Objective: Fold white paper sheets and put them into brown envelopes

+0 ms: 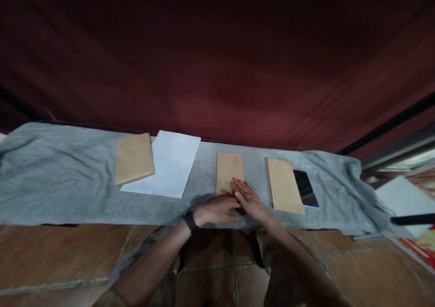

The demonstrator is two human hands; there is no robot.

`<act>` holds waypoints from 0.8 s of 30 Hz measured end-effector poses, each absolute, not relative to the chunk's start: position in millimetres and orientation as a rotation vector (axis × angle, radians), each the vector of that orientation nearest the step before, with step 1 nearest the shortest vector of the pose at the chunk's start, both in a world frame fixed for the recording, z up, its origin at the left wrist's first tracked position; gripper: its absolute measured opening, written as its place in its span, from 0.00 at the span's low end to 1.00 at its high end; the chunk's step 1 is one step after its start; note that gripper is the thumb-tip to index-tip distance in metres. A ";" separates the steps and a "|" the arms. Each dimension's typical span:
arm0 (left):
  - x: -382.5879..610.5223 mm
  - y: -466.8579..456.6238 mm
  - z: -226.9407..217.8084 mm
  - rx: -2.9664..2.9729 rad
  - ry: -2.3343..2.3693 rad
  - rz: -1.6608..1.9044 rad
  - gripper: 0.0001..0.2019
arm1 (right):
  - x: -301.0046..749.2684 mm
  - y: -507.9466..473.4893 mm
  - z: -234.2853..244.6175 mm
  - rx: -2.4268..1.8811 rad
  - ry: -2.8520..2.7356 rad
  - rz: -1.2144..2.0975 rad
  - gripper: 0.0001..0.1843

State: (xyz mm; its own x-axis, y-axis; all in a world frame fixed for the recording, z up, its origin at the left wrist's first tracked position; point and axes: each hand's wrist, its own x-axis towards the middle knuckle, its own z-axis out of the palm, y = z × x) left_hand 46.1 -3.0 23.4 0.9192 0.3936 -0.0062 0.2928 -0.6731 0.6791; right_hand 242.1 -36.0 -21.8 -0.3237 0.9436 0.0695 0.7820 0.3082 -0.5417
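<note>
Dk red drape behind grey-cloth-covered tabletop. Mid. envelope lies straight ahead of both hands, long axis running away from the person. R hand nearer: fingertips on its R side, grip flat, fingers out. L hand by near end, thumb spread; can't tell re: contact w/ envelope.

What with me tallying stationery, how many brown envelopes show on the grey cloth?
3 visible: left envelope overlapping the white paper, middle envelope partly covered by the right hand, right envelope overlapping the dark device. Others may hide underneath.
</note>
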 end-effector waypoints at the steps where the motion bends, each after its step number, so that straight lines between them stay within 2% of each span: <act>1: 45.9 2.8 26.8 2.301 0.558 0.189 0.12 | 241.8 -36.4 -22.6 -1.534 -2.194 0.586 0.28; 5: 50.3 24.0 28.0 2.266 0.947 0.345 0.13 | 239.4 -36.4 -24.5 -1.513 -2.144 0.502 0.26; 9: 58.7 40.1 9.3 2.495 1.082 0.567 0.14 | 235.7 -36.0 -22.3 -1.458 -2.188 0.356 0.24; 13: 65.8 54.6 -10.8 2.693 1.144 0.452 0.22 | 234.7 -35.4 -16.8 -1.447 -2.188 0.276 0.22; 16: 72.3 65.0 -17.4 2.752 1.155 0.350 0.24 | 235.6 -34.8 -11.8 -1.424 -2.204 0.308 0.20; 24: 98.3 84.7 -23.5 2.751 1.255 0.361 0.26 | 232.0 -33.7 5.3 -1.408 -2.267 0.398 0.14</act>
